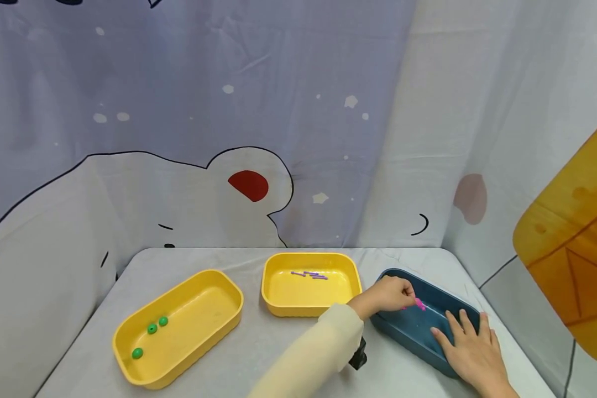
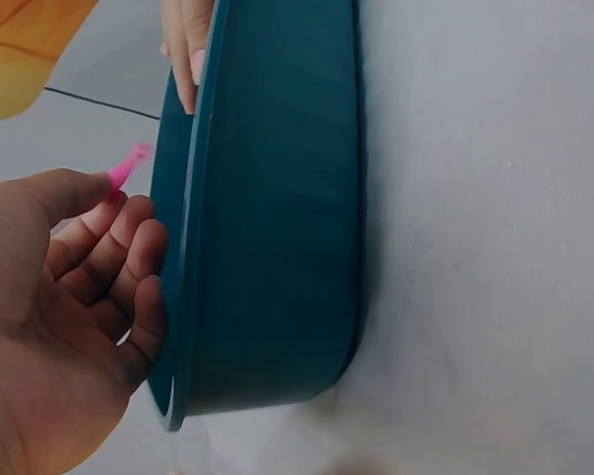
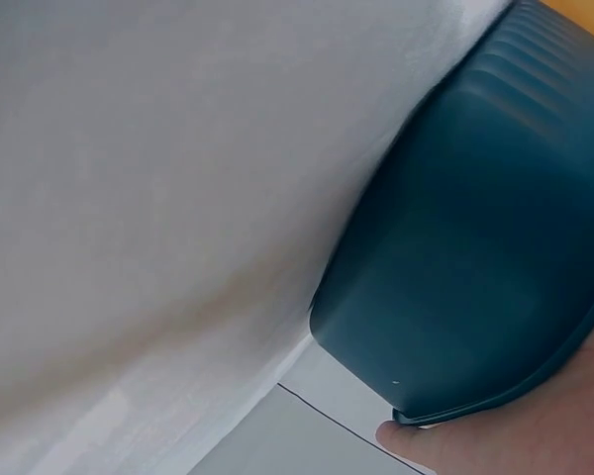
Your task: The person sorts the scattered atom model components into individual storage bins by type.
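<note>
My left hand (image 1: 392, 293) is over the far left part of a dark teal bin (image 1: 403, 331). Between its thumb and index finger it pinches a small pink stick (image 2: 126, 170) with a knobbed end; the other fingers curl loosely. Bright pink also shows right at those fingertips in the head view, against the bin. At the bin's near right end lies my right hand (image 1: 475, 354), fingers spread and fairly straight across the rim and into the bin. The right wrist view catches only part of this hand beside the bin's outer wall (image 3: 465, 257).
A yellow bin (image 1: 308, 310) at the back middle holds several thin purple sticks (image 1: 310, 275). Another yellow bin (image 1: 219, 326), to the left, contains three green beads (image 1: 152, 328). White cloth covers the table (image 1: 251, 354), and a printed curtain (image 1: 328, 138) hangs behind.
</note>
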`<state>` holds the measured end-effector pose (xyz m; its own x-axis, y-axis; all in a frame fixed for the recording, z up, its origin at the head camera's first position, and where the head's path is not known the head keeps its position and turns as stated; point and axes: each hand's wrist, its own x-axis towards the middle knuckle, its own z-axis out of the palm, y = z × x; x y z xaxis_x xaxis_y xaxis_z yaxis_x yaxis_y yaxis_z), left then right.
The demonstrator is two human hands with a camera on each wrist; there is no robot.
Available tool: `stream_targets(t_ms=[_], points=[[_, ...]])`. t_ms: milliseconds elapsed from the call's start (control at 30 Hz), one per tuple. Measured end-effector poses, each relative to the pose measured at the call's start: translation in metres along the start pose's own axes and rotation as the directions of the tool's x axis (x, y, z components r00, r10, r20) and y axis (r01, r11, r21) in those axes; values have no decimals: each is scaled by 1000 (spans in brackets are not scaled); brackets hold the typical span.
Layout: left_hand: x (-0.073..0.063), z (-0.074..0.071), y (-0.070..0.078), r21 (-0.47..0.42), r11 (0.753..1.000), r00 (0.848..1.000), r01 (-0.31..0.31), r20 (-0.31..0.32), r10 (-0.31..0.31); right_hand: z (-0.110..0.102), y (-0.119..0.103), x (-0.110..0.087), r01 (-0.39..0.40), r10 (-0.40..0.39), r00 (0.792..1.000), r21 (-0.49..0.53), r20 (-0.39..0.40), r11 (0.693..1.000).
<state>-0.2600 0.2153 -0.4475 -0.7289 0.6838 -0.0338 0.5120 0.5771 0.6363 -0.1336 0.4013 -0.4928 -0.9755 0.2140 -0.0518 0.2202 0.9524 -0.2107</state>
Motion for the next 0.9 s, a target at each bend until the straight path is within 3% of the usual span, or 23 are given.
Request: stream_targets(t_ms=[200, 633, 767, 900], points=[[-4, 2, -5, 46, 999, 1000, -17, 1, 17, 1, -2, 3, 9, -9, 1000, -1, 11, 1000], [-30, -19, -16, 125, 986, 994, -113, 15, 112, -7, 6, 7, 41, -42, 999, 42, 29, 998], [-44, -26, -16, 168, 979, 993, -117, 10, 117, -13, 9, 6, 53, -52, 999, 51, -13, 997], [-60, -37, -18, 197, 977, 996, -86, -20, 92, -20, 0, 3, 81, -78, 986, 12, -145, 997]])
